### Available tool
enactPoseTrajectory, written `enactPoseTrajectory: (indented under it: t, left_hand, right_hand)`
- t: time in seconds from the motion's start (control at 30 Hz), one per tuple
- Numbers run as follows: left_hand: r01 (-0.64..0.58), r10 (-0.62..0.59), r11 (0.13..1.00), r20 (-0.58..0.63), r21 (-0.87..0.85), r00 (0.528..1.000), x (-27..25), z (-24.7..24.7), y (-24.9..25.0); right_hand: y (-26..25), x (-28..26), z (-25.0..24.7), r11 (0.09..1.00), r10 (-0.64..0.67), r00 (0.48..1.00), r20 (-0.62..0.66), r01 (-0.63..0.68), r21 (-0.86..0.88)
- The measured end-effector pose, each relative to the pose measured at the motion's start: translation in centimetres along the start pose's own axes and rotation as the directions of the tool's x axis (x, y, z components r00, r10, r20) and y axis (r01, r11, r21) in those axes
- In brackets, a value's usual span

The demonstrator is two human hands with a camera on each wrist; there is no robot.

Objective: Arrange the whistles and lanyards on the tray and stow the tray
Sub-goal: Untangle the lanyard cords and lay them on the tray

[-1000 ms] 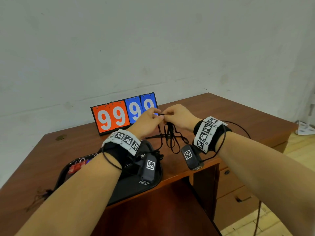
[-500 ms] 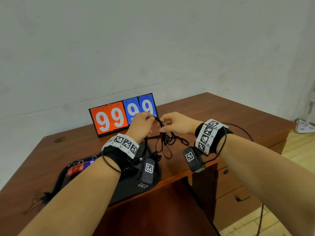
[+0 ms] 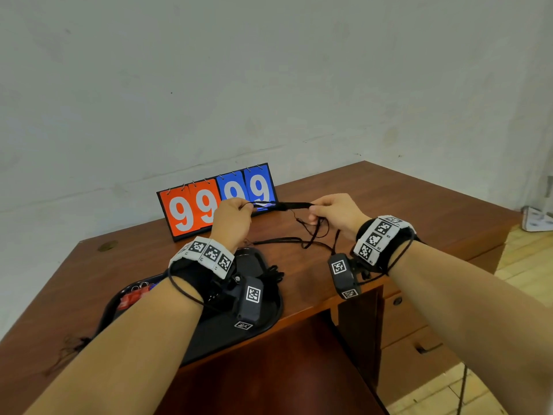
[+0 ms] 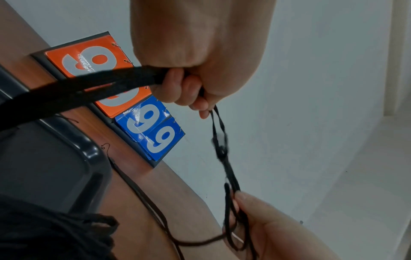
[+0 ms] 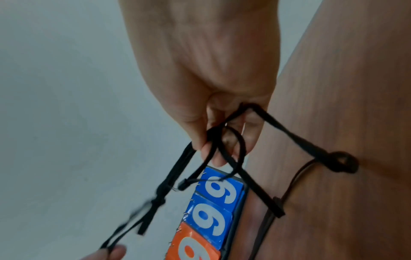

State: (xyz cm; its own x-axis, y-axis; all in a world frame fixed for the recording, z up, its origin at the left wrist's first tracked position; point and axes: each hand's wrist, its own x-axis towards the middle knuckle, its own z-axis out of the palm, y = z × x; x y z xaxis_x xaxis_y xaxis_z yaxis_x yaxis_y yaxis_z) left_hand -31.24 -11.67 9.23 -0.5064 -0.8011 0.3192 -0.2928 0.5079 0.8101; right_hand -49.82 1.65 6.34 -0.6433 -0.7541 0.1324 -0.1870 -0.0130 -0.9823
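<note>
A black lanyard is stretched taut between my two hands above the desk, in front of the scoreboard. My left hand pinches one end, and my right hand pinches the other, with loose loops hanging from its fingers down to the desk. A black tray lies at the desk's front left, partly hidden under my left forearm. Red and blue whistles lie at its left end and a dark bundle of lanyards at its right rim.
An orange and blue flip scoreboard reading 99 99 stands at the back of the brown desk, against the white wall. Desk drawers sit below on the right. A frayed dark cord lies at the left edge.
My hands have moved apart, left going left and right going right, pulling the bunched lanyard out into a taut horizontal line. Both hands also rose slightly.
</note>
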Motion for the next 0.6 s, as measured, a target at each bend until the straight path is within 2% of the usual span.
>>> enactPoseTrajectory:
  t: [0.17,0.33,0.47,0.53,0.6]
  left_hand:
    - [-0.002,0.003,1.0,-0.017,0.02,1.0,0.0,-0.3,-0.2]
    - [-0.004,0.006,1.0,-0.052,0.028,0.999,0.1,-0.5,-0.3]
    - [-0.007,0.008,0.999,-0.029,0.041,1.0,0.0,-0.7,-0.2]
    - [-0.013,0.013,0.999,-0.009,0.039,1.0,-0.2,-0.6,0.1]
    - [-0.02,0.019,0.999,0.01,0.04,1.0,-0.4,-0.5,0.4]
  right_hand:
    - [2.9,1.3,-1.8,0.979,0.186,0.957,-0.221,-0.2,-0.041]
    - [4.6,1.1,-3.3,0.933,0.197,0.924,-0.328,-0.279,-0.228]
    - [4.9,0.6,-3.9,0.853,0.187,0.955,-0.23,-0.274,-0.444]
    - [4.4,0.4,-3.4,0.824,0.142,0.978,-0.153,-0.203,-0.529]
    - [3.4,0.3,-2.5,0.835,0.083,0.993,-0.088,-0.118,-0.538]
